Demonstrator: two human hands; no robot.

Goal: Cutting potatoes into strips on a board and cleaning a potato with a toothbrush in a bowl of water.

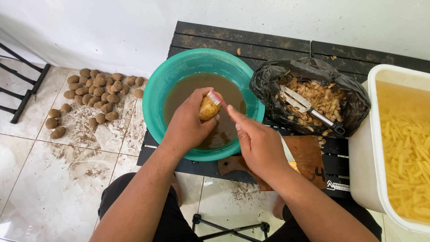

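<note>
My left hand holds a wet yellow potato over a teal plastic basin of muddy brown water. My right hand grips a small brush with a pink head, and its bristles rest on the potato's top. Both hands hover above the basin's near right side. The basin stands on a low black slatted table.
A black bag of peelings holds a metal peeler. A wooden cutting board with a knife lies under my right wrist. A white tub of cut potato strips stands at right. Unwashed potatoes lie on the tiled floor at left.
</note>
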